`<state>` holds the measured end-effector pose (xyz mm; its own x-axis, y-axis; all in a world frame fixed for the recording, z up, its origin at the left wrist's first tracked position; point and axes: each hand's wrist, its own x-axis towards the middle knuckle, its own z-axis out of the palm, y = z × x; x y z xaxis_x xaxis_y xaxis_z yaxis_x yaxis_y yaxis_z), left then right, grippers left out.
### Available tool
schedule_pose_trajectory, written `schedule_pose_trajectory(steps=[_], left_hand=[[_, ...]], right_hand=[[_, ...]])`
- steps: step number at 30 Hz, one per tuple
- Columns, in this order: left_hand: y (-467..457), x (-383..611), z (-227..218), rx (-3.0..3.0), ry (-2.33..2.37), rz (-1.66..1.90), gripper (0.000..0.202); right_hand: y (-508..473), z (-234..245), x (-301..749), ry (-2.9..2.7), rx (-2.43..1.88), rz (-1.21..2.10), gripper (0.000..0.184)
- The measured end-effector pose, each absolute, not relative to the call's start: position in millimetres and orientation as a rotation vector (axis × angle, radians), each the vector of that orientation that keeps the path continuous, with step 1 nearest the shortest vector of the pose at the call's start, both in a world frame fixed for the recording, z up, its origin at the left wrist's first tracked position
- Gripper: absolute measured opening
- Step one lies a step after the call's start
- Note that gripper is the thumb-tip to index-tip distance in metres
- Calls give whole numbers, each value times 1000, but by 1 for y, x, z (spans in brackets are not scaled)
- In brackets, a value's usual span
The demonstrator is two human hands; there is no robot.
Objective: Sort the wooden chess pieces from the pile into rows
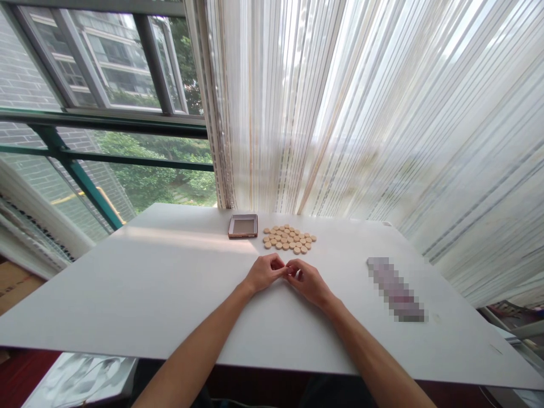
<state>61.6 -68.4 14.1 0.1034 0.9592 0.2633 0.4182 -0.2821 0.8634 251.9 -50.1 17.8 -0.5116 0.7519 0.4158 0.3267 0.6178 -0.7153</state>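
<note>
My left hand (264, 272) and my right hand (308, 281) rest together on the white table (148, 283), fingertips touching each other, fingers curled inward. Whether anything small sits between the fingertips is hidden. Just beyond the hands lies a flat cluster of several round tan wooden discs (289, 238). To the left of the discs sits a small square brown box (243, 226) with a grey inside.
A blurred-out flat oblong thing (396, 289) lies on the table at the right. Striped sheer curtains (382, 113) hang behind the table, and a window (106, 102) with a green railing is at the left. Papers (80, 379) lie below the table's near left edge.
</note>
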Motion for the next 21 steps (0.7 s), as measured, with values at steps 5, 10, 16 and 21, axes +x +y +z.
schedule_pose_trajectory(steps=[5, 10, 16, 21], left_hand=[[-68, 61, 14, 1791, 1336, 1139, 33], [-69, 62, 18, 1817, 1295, 1151, 27], [-69, 62, 19, 1807, 1256, 1172, 25], [-69, 61, 18, 1827, 1258, 1163, 23]], right_hand=[[-49, 16, 252, -2109, -838, 713, 15], [-48, 16, 252, -2090, -877, 709, 17], [-46, 19, 255, -2034, -904, 742, 22], [-44, 18, 257, -2031, -910, 734, 22]])
